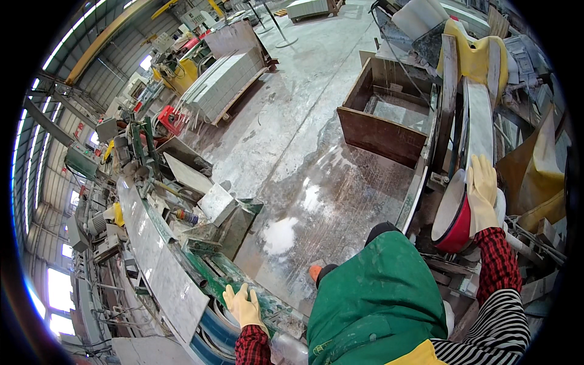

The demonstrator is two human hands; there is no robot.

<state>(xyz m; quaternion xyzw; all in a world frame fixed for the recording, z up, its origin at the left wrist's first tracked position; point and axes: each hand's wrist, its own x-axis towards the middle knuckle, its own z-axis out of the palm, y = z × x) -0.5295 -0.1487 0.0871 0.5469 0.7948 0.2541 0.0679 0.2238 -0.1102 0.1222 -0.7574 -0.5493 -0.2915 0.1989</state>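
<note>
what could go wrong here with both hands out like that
The right hand rests flat on an upright stone slab by a red-rimmed basin; the slab might tip or pinch fingers. The left hand leans on a green machine frame, possibly slick. The floor looks wet, so footing may slip.

Single head-worn fisheye view, looking steeply down, near the person's torso, workshop floor beyond

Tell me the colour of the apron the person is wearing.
Green apron with a yellow patch at its lower edge; the head view shows it.
</note>
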